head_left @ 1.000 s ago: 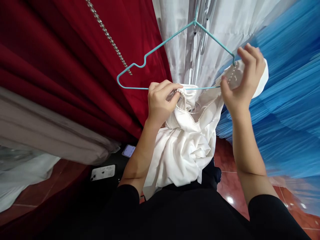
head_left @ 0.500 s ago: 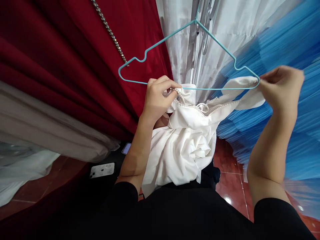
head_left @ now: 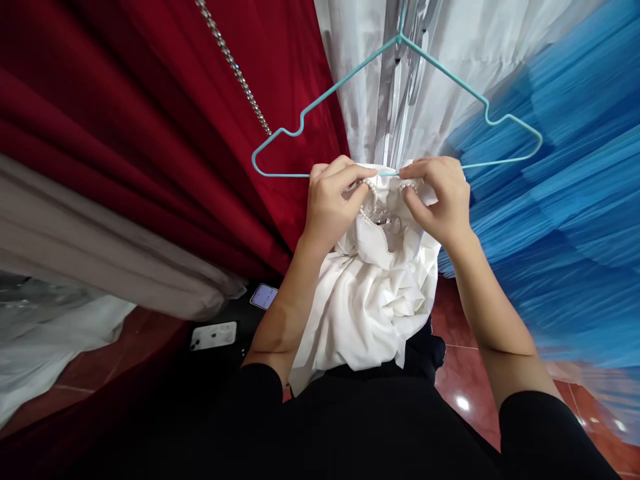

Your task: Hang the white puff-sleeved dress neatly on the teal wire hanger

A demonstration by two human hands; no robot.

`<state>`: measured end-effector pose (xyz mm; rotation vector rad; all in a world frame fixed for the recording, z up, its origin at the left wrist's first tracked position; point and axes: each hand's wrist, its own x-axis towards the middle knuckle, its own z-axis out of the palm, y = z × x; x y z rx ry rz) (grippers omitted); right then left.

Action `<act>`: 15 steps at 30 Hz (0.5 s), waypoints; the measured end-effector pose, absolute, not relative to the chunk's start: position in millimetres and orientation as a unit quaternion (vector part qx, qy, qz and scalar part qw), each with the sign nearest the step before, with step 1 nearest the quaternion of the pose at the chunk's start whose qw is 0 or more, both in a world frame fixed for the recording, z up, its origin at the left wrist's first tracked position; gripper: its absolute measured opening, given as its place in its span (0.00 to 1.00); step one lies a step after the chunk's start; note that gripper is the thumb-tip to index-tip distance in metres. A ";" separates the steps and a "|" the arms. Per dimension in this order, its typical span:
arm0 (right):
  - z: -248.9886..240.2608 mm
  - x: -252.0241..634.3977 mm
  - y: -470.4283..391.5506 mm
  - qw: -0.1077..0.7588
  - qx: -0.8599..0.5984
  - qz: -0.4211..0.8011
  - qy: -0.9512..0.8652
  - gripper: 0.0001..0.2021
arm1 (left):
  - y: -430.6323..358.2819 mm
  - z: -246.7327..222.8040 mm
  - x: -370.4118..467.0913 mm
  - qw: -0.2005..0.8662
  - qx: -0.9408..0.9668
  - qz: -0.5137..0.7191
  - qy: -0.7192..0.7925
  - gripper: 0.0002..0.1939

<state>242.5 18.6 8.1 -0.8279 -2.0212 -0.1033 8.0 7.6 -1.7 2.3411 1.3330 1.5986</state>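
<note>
A white dress point(head_left: 370, 300) with a beaded neckline lies bunched between my forearms, its top edge up at the bottom bar of a light blue hanger point(head_left: 345, 79). My left hand point(head_left: 336, 197) pinches the dress's beaded edge against the bar, left of the middle. Close by on the right, my right hand point(head_left: 440, 197) pinches the other side of the beaded edge at the same bar. The fingers of both hands are closed on the white fabric. The fabric under the fingers is partly hidden.
Red cloth point(head_left: 200, 133) with a jewelled strand point(head_left: 235, 67) hangs at the left, above beige cloth point(head_left: 110, 233). White fabric point(head_left: 465, 73) hangs behind the hanger, blue tulle point(head_left: 560, 220) at the right. Two phones, one white point(head_left: 213, 336) and one lit point(head_left: 263, 297), rest on a dark surface.
My right hand has moved left from the hanger's right end to beside my left hand, and now grips the beaded edge. The white straps no longer stretch out to the right. The hanger sits slightly farther right.
</note>
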 end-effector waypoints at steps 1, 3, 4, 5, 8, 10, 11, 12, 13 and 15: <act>3.0 240.2 20.0 0.472 -0.338 -0.046 -0.813 0.09 | 7.3 -2.7 6.7 0.003 0.752 0.516 0.409 0.15; -3.8 239.8 19.8 0.493 -0.344 -0.057 -0.797 0.10 | 5.7 -7.5 4.7 -0.002 0.753 0.552 0.358 0.16; -5.3 241.1 18.9 0.499 -0.350 -0.062 -0.790 0.10 | 3.6 -11.5 4.1 -0.011 0.744 0.581 0.329 0.16; -5.8 242.8 18.1 0.501 -0.357 -0.065 -0.786 0.11 | 0.5 -16.8 3.7 -0.026 0.728 0.614 0.303 0.15; -3.2 247.8 17.0 0.483 -0.369 -0.062 -0.792 0.12 | -12.7 -39.6 0.4 -0.058 0.670 0.684 0.283 0.10; -0.7 249.5 17.0 0.470 -0.368 -0.061 -0.800 0.13 | -18.7 -58.3 -6.9 -0.007 0.627 0.709 0.323 0.07; 0.3 249.8 16.8 0.469 -0.365 -0.060 -0.802 0.13 | -18.7 -67.2 -13.0 0.043 0.597 0.718 0.356 0.05; 0.9 249.8 16.5 0.470 -0.363 -0.056 -0.803 0.13 | -16.4 -74.7 -20.9 0.098 0.559 0.724 0.392 0.04; 1.3 249.6 16.1 0.471 -0.361 -0.051 -0.803 0.13 | -11.6 -80.0 -30.5 0.146 0.517 0.727 0.427 0.05; 1.1 249.0 15.1 0.472 -0.363 -0.044 -0.802 0.14 | 3.0 -81.7 -53.5 0.185 0.449 0.732 0.478 0.11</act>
